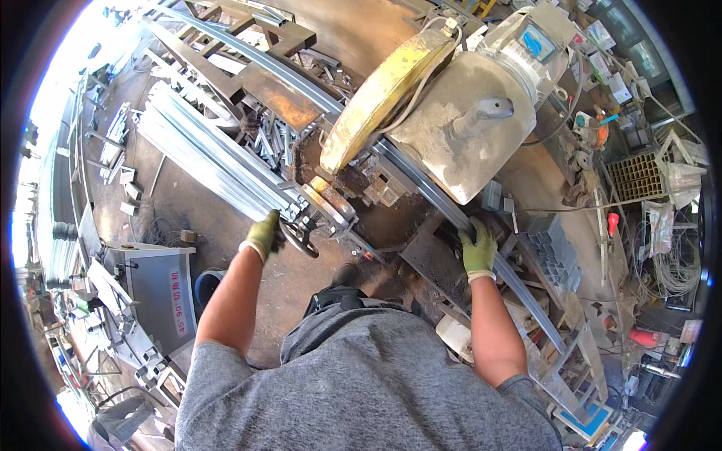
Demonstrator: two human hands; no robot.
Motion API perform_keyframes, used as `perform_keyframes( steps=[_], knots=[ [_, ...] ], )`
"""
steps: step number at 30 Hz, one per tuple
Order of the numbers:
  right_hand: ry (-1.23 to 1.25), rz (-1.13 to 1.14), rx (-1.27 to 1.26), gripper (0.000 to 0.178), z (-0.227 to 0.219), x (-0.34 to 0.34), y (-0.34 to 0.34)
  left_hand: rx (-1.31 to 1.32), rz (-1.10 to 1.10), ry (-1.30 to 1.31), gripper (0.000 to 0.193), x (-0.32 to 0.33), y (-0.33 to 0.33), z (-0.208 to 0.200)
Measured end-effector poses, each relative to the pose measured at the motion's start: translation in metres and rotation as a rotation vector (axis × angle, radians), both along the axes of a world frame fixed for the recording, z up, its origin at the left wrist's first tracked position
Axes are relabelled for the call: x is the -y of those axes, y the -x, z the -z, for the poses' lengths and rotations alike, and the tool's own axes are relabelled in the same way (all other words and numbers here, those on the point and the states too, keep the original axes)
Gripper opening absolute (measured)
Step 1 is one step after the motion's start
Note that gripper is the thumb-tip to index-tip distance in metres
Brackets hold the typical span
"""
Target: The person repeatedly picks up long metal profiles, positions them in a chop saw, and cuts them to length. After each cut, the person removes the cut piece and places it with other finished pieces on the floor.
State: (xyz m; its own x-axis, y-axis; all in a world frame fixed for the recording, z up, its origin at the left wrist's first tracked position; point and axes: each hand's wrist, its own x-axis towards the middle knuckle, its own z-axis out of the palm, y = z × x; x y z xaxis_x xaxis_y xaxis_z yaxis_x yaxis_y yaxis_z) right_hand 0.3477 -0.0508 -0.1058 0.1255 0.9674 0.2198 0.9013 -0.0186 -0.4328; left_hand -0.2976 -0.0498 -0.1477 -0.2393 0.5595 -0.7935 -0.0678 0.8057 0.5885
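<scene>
My left hand, in a yellow-green glove, is closed at the rim of a dark handwheel beside a rusty vise. With the same kind of glove, my right hand is wrapped over a long grey metal profile. That profile slants across the machine and passes under the yellow blade guard of a cut-off saw. A big dusty motor housing sits right of the guard. The fingertips of both hands are partly hidden.
A bundle of shiny metal lengths lies left of the vise, near scattered offcuts. Stacked square tube pieces stand right of my right hand. A grey cabinet is at the left, and a wire coil at the far right.
</scene>
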Motion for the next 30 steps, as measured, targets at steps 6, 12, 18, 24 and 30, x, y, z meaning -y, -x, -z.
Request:
perform_keyframes(
  steps=[6, 12, 18, 24, 30],
  knots=[
    [0.015, -0.008, 0.002, 0.061, 0.004, 0.001, -0.005, -0.355, -0.015, -0.707, 0.026, 0.115, -0.115, 0.023],
    [-0.002, -0.029, -0.023, 0.058, 0.004, -0.002, -0.003, -0.070, -0.215, -0.205, 0.063, 0.113, -0.033, 0.042],
    [-0.001, -0.026, -0.058, 0.059, 0.013, -0.001, -0.007, 0.166, -0.246, 0.006, 0.059, -0.003, -0.042, 0.001],
    [-0.006, -0.009, -0.032, 0.059, 0.017, 0.001, -0.012, -0.531, -0.007, -0.788, 0.071, 0.112, -0.160, 0.018],
    [0.033, 0.057, 0.031, 0.058, 0.008, 0.003, -0.003, 0.256, -0.157, -0.167, 0.064, 0.058, -0.006, 0.018]
  ],
)
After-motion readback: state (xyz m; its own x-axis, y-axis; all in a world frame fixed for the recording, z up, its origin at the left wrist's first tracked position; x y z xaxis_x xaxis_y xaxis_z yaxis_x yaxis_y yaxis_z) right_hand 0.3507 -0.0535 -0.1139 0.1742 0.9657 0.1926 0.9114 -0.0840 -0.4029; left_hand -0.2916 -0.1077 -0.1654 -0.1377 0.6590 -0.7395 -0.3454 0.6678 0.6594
